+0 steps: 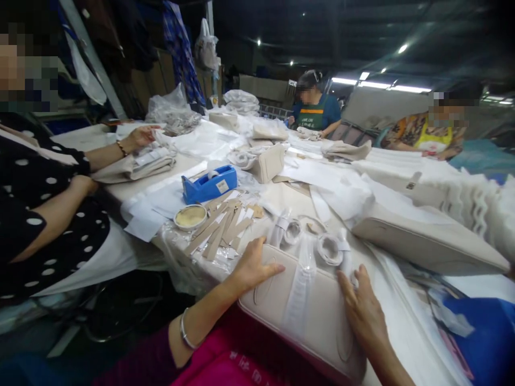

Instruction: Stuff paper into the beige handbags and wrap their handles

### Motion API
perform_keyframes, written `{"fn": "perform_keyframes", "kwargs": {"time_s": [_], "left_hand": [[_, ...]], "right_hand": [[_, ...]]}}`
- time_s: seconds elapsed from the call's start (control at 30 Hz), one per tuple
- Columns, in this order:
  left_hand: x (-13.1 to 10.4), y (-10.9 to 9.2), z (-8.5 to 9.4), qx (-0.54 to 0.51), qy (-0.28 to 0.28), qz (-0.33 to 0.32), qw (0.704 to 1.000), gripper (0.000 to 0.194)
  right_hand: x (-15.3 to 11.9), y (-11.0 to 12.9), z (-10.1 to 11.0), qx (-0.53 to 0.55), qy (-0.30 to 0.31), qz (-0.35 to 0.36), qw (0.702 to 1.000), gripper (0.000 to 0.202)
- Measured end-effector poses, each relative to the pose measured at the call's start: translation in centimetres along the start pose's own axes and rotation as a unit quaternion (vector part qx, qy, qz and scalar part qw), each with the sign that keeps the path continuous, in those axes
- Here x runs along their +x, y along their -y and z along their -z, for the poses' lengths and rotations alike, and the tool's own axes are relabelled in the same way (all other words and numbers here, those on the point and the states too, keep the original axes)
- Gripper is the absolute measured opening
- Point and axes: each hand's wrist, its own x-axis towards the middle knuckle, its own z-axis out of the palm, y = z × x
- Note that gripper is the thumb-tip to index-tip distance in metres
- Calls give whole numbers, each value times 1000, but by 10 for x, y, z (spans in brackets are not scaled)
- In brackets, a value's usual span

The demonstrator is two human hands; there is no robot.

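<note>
Bag [322, 316] at the near edge of the worktop [292, 203], between the left hand [255, 266] and right hand [364, 305].
Two wrapped rolls [311, 241] lie just behind the bag; loose strips [221, 228] spread behind and left of it, with a round tin [190, 217] at their left and a tape dispenser [213, 185] behind them. Farther back stands a smaller bag [269, 162]. A large panel piece [426, 241] lies to the right, wavy padding [462, 193] behind it. One person [44, 214] is at the left side, two others [317, 112] beyond the worktop, at centre and right.
</note>
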Motion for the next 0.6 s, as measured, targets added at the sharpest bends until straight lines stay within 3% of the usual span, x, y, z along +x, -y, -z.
{"fn": "perform_keyframes", "kwargs": {"time_s": [0.1,0.17,0.23,0.33,0.4,0.5,0.53,0.6], "left_hand": [[-1,-6,-14,-10,20,-16,1000,79],[-2,-8,-22,-20,26,-29,999,76],[-3,-9,-26,-29,33,-28,999,76],[-2,-10,-28,-48,47,-16,998,79],[-1,-10,-28,-68,51,-11,996,81],[-1,-7,-27,-116,47,-22,992,69],[-3,-4,-25,-137,47,-28,989,64],[-8,1,-19,-175,56,-15,983,62]], "right_hand": [[-2,-32,12,-38,-6,6,999,78],[-3,-48,21,-75,-13,61,995,69],[-1,-48,28,-121,-36,111,986,68],[8,-11,30,-201,-143,190,950,74],[17,32,21,-202,-159,333,907,66],[33,99,-8,-133,28,562,816,46],[37,117,-19,-134,108,606,776,41],[42,142,-41,-165,194,614,747,29]]}}
